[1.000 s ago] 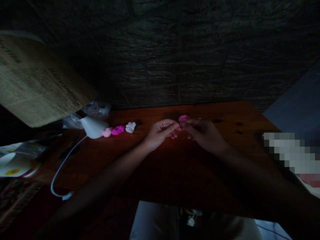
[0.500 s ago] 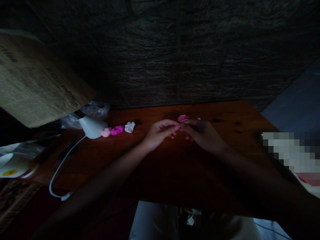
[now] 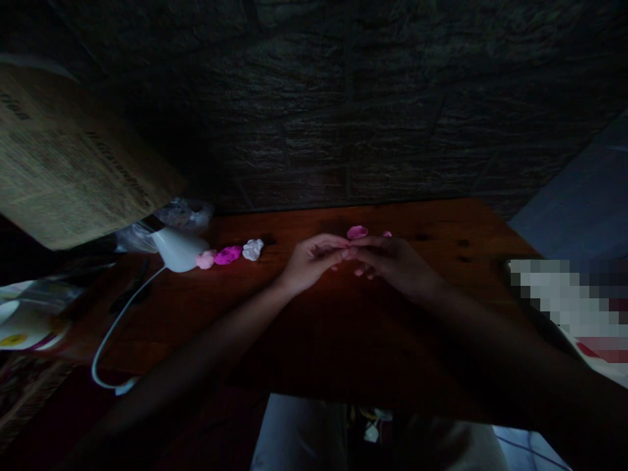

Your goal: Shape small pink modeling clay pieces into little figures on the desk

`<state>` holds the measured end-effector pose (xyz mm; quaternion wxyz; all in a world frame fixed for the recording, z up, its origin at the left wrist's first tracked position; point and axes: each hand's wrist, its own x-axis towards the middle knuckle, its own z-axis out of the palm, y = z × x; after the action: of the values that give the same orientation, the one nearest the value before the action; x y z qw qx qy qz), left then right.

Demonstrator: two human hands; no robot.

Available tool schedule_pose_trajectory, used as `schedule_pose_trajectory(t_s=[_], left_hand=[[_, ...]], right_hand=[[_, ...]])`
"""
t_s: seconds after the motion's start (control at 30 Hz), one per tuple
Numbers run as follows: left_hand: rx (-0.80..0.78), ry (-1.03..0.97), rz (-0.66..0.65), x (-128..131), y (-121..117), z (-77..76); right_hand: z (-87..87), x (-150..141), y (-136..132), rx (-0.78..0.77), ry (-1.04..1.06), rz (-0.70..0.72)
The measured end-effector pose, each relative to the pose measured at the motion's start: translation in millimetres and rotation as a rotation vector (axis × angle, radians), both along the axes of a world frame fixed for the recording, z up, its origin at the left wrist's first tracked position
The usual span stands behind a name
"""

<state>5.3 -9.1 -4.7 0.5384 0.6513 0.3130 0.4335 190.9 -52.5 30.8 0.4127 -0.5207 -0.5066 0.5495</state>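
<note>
Above the wooden table, my left hand [image 3: 316, 258] and my right hand [image 3: 390, 260] meet with thumbs and fingertips pinched together. Whatever sits between the fingertips is too small and dark to make out. Just behind the fingers lies a flattened pink piece [image 3: 357, 232] that looks like modelling clay. A smaller pink bit [image 3: 387, 234] shows beyond my right hand. To the left, three lumps stand in a row: a white one [image 3: 253, 249], a magenta one [image 3: 228, 254] and a pale pink one [image 3: 206, 259].
A white cone-shaped lamp or holder [image 3: 179, 247] with a white cable [image 3: 101, 350] stands left, under a newsprint-patterned paper shade [image 3: 83, 163]. Behind it is clear plastic wrap [image 3: 184, 212]. A white cup [image 3: 29, 327] is far left. A stone-patterned wall [image 3: 314, 118] backs the wooden table [image 3: 304, 340].
The fingertips of my right hand have shifted slightly left and its index finger lies straighter across the pinch. The view has moved a little; the clay lumps stay in place.
</note>
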Motion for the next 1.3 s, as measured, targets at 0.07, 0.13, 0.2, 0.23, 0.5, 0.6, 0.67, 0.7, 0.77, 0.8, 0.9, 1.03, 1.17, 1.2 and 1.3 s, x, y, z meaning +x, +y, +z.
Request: schedule_pose_trajectory(t_s=[0.07, 0.13, 0.2, 0.23, 0.5, 0.6, 0.67, 0.7, 0.77, 0.8, 0.9, 1.03, 1.17, 1.2, 1.3], left_hand=[[0.001, -0.001, -0.001, 0.0, 0.7, -0.8], [0.001, -0.001, -0.002, -0.1, 1.0, -0.8], [0.003, 0.002, -0.008, -0.1, 0.5, 0.4], [0.005, 0.008, -0.015, 0.0, 0.0, 1.3], [0.059, 0.085, -0.027, 1.5, -3.5, 6.6], [0.051, 0.101, 0.008, 1.4, -3.1, 6.7], [0.032, 0.096, 0.017, 1.4, -3.4, 7.5], [0.019, 0.096, 0.02, 1.3, -3.8, 8.1], [-0.006, 0.103, 0.025, 1.0, -4.8, 9.5], [-0.017, 0.109, 0.029, 0.7, -5.2, 10.1], [-0.044, 0.119, 0.043, -0.4, -5.4, 10.8], [-0.043, 0.12, 0.04, -1.5, -4.4, 10.1], [-0.014, 0.088, 0.023, -0.9, -4.8, 9.7], [-0.009, 0.084, 0.019, -0.7, -5.1, 9.8], [-0.013, 0.082, 0.022, -0.1, -5.4, 9.8]], right_hand=[[1.5, -0.5, -0.3, -0.032, 0.031, -0.024], [1.4, -0.1, -0.4, -0.056, 0.063, -0.044], [0.3, 0.8, -0.4, -0.067, 0.088, -0.049], [-0.3, 1.2, -0.5, -0.068, 0.097, -0.044], [-1.7, 2.1, -0.2, -0.082, 0.143, -0.002], [-0.9, 2.5, 0.2, -0.097, 0.158, 0.013], [-0.6, 3.3, 0.5, -0.112, 0.157, 0.018], [-0.8, 3.7, 0.7, -0.118, 0.158, 0.019], [-1.9, 4.7, 1.2, -0.123, 0.168, 0.022], [-2.6, 5.1, 1.4, -0.125, 0.175, 0.024], [-3.7, 5.8, 1.8, -0.142, 0.182, 0.016], [-1.4, 5.8, 0.6, -0.157, 0.182, -0.009], [-0.2, 5.4, -0.4, -0.125, 0.159, -0.01], [-0.7, 5.4, -0.3, -0.116, 0.15, -0.014], [-2.7, 5.9, 0.7, -0.082, 0.129, -0.029]])
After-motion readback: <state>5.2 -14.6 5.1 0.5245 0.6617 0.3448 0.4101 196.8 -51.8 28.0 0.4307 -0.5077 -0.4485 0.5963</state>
